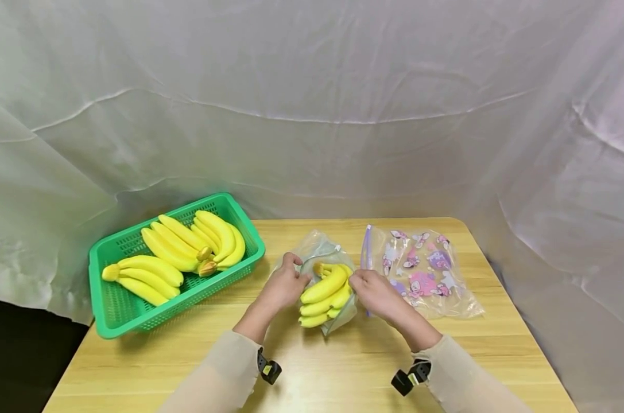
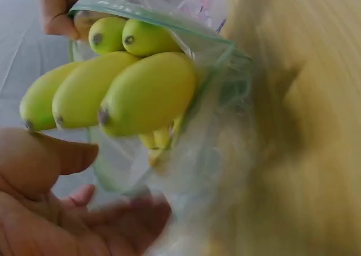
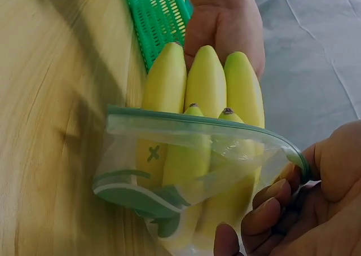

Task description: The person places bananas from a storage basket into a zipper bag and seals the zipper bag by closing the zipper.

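Okay, banana bunch (image 1: 324,288) sits partway in clear zip bag (image 1: 319,249), tips out. Your right hand (image 1: 375,291) pinches bag at 3 o'clock, probably keeping mouth wide; left hand (image 1: 283,284), fingers spread, at 9, contact unclear. Printed bag (image 1: 420,284) at 3, basket (image 1: 203,288) at 9, likely parked aside.

Room runs between the forearms (image 1: 256,319) until the bananas (image 1: 324,289) block it.

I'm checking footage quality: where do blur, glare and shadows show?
Left wrist: the left hand blurs at its fingertips, the bag lower down; head: pale glare on the table, near side; right wrist: dark shadow bands across the table.
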The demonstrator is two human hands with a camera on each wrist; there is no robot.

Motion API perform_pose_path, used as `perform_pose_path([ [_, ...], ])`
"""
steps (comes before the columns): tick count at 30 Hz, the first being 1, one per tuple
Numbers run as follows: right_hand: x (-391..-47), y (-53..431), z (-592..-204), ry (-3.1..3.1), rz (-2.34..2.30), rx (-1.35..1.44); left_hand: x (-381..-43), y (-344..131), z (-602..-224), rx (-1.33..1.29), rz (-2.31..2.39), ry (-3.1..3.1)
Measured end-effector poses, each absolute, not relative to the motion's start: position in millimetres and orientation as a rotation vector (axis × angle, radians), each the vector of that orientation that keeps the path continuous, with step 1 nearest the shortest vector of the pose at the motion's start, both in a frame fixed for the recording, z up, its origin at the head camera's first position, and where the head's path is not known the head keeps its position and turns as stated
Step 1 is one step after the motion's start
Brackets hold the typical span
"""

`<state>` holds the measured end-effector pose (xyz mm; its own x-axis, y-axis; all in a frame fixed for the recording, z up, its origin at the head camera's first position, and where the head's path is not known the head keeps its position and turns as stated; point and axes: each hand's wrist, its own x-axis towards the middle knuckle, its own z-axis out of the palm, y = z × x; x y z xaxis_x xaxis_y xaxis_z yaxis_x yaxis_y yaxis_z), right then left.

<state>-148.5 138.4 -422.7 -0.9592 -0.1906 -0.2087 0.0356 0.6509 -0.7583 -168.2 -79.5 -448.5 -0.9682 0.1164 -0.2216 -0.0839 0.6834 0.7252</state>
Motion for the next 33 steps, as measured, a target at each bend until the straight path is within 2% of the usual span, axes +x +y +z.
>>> perform_pose_path([
  [3, -148.5, 139.0, -422.6, 2.602, -1.186, -0.129, -160.7, -75.3, -436.4, 0.097, 1.011, 2.820],
  [7, -148.3, 139.2, -421.2, 2.621, -1.163, -0.129, -147.1, -64.5, -419.2, 0.325, 0.736, 2.962],
  [11, -147.0, 138.0, -420.9, 2.619, -1.140, -0.134, -140.6, -55.3, -423.1, 0.518, 0.548, 3.005],
  [15, -145.3, 137.2, -420.8, 2.566, -1.147, -0.151, -141.8, -59.0, -434.1, 0.714, 0.548, 3.030],
  [20, -143.1, 139.9, -417.6, 2.607, -1.127, -0.179, -144.3, -73.3, -427.7, 0.938, 0.592, 2.885],
  [26, -139.0, 143.2, -417.5, 2.628, -1.094, -0.405, -141.1, -76.5, -419.2, 0.884, 0.593, 2.882],
  [33, -136.4, 142.3, -409.2, 2.509, -1.162, -0.639, -124.0, -42.8, -427.7, 0.715, 0.384, 3.357],
])
